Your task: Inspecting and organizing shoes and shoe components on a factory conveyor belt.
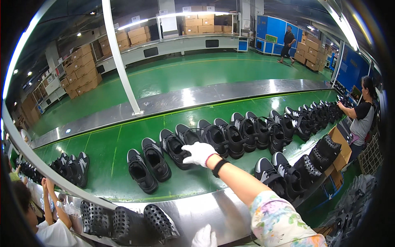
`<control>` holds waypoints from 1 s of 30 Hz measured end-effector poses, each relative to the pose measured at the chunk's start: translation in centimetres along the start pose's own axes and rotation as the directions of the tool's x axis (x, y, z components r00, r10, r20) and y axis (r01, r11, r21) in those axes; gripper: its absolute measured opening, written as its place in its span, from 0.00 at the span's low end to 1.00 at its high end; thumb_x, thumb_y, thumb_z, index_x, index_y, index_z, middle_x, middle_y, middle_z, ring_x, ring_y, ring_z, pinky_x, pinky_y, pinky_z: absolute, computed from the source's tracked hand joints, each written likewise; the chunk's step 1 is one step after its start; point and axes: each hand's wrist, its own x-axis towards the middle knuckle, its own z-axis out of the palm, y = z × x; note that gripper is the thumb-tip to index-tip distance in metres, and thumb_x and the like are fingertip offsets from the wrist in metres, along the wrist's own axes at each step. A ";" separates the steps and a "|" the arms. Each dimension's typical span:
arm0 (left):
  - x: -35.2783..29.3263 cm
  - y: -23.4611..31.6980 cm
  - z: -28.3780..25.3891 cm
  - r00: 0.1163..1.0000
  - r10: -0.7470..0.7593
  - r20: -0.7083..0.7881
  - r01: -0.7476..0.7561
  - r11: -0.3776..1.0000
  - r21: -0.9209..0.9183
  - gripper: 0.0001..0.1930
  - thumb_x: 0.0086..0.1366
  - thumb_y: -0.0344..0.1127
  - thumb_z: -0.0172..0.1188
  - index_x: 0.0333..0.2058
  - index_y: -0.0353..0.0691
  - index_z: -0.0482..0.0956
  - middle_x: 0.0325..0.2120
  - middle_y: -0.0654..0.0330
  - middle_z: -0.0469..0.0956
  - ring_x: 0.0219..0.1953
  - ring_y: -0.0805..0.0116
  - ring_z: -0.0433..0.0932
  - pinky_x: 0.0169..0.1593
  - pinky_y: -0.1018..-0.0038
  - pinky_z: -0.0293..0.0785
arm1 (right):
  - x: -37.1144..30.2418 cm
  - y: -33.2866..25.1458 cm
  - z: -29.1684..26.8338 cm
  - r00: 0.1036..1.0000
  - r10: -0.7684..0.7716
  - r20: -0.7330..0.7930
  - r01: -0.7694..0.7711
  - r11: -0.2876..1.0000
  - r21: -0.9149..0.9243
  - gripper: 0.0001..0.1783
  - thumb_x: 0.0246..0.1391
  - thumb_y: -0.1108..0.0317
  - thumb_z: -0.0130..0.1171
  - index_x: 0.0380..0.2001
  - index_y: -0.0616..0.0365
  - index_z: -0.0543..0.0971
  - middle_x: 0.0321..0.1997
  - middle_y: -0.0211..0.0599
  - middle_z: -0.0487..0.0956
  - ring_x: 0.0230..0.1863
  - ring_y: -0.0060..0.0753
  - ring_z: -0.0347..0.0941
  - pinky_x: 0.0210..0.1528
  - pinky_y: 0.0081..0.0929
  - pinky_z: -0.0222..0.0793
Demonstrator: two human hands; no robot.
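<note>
My right hand point(200, 154), in a white glove, reaches over the green conveyor belt point(108, 142). Its fingers and thumb close on the collar of a black sneaker point(175, 148) with a grey-white toe. That sneaker stands in a long slanting row; two sneakers, one point(141, 171) and another point(156, 159), are to its left. Low in the picture my left hand point(204, 238), also gloved in white, hovers over the metal ledge point(193, 210). It looks empty with its fingers apart, though its lower part is cut off.
Upturned black perforated soles point(160, 222) lie on the ledge at left. More sneakers point(268, 177) and soles stand at right, beside an open carton point(338, 148). One co-worker point(364, 111) stands at right, another point(49, 222) at lower left. A white post point(119, 57) rises beyond the belt.
</note>
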 end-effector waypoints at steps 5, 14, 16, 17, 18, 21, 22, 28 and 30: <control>-0.1 -0.3 0.3 0.998 0.053 -0.040 -0.051 0.997 0.056 0.14 0.64 0.31 0.62 0.46 0.32 0.80 0.42 0.46 0.82 0.45 0.45 0.80 0.51 0.57 0.77 | -2.7 -3.0 -1.4 0.999 0.049 -0.019 -0.051 0.988 -0.149 0.21 0.58 0.48 0.57 0.44 0.50 0.82 0.40 0.45 0.84 0.44 0.52 0.80 0.46 0.46 0.75; 6.2 1.8 -0.3 0.986 -0.057 -0.159 0.071 0.994 0.078 0.34 0.58 0.33 0.66 0.62 0.29 0.66 0.61 0.41 0.67 0.65 0.41 0.63 0.68 0.56 0.58 | -18.6 -7.2 -1.8 1.000 0.001 -0.021 -0.002 0.997 -0.080 0.12 0.58 0.55 0.55 0.34 0.51 0.79 0.30 0.45 0.82 0.32 0.50 0.81 0.36 0.46 0.76; 7.5 2.2 -0.1 0.979 0.093 -0.182 -0.066 0.986 0.153 0.33 0.58 0.34 0.67 0.60 0.29 0.69 0.59 0.43 0.68 0.63 0.43 0.66 0.66 0.55 0.60 | -22.1 -8.1 -1.2 0.984 -0.123 -0.126 0.129 0.991 0.037 0.11 0.60 0.61 0.51 0.33 0.57 0.77 0.28 0.51 0.79 0.28 0.51 0.79 0.32 0.45 0.75; 7.6 2.3 0.0 0.974 0.113 -0.196 -0.077 0.980 0.183 0.31 0.58 0.35 0.67 0.59 0.30 0.70 0.58 0.43 0.70 0.62 0.44 0.67 0.66 0.55 0.61 | -23.7 -8.3 -0.7 0.991 -0.091 -0.097 0.095 0.995 0.043 0.12 0.62 0.62 0.48 0.38 0.58 0.76 0.29 0.51 0.77 0.26 0.50 0.77 0.30 0.45 0.73; 7.6 2.3 0.1 0.976 0.141 -0.163 -0.121 0.985 0.126 0.30 0.57 0.39 0.67 0.57 0.33 0.73 0.53 0.39 0.71 0.58 0.41 0.68 0.62 0.51 0.63 | -25.3 -8.2 -0.4 0.986 -0.080 -0.148 0.093 0.992 0.087 0.13 0.61 0.63 0.48 0.42 0.58 0.77 0.30 0.50 0.78 0.28 0.51 0.78 0.32 0.46 0.74; 7.0 2.3 -0.2 0.982 0.144 -0.119 -0.120 0.975 0.187 0.29 0.52 0.34 0.69 0.54 0.36 0.75 0.45 0.48 0.76 0.51 0.45 0.73 0.56 0.53 0.67 | -28.9 -7.3 -1.0 0.990 -0.090 -0.111 0.096 0.994 0.049 0.17 0.61 0.63 0.49 0.51 0.58 0.73 0.34 0.49 0.77 0.28 0.53 0.78 0.32 0.49 0.74; 7.1 2.2 -0.5 0.987 0.147 -0.058 -0.128 0.959 0.253 0.27 0.50 0.31 0.70 0.52 0.38 0.77 0.43 0.51 0.77 0.50 0.47 0.73 0.55 0.53 0.68 | -30.0 -6.7 -2.0 0.978 -0.151 -0.143 0.145 0.988 -0.051 0.18 0.60 0.63 0.51 0.51 0.58 0.73 0.37 0.50 0.77 0.31 0.53 0.77 0.34 0.47 0.74; 6.0 3.7 -3.8 0.952 0.287 0.106 -0.294 0.954 0.053 0.20 0.48 0.22 0.67 0.44 0.37 0.80 0.39 0.51 0.80 0.44 0.49 0.78 0.52 0.59 0.73 | -42.4 3.2 -14.7 0.828 -0.122 -0.547 -0.063 0.949 -0.308 0.14 0.48 0.70 0.61 0.40 0.61 0.79 0.41 0.43 0.79 0.41 0.45 0.78 0.40 0.33 0.76; 5.7 4.2 -4.1 0.923 0.358 0.139 -0.367 0.929 0.043 0.19 0.52 0.23 0.66 0.45 0.38 0.81 0.41 0.51 0.81 0.46 0.50 0.78 0.54 0.60 0.73 | -45.2 7.0 -16.5 0.646 0.149 -0.748 -0.339 0.935 -0.107 0.10 0.50 0.73 0.62 0.38 0.60 0.80 0.40 0.43 0.80 0.42 0.45 0.79 0.46 0.36 0.76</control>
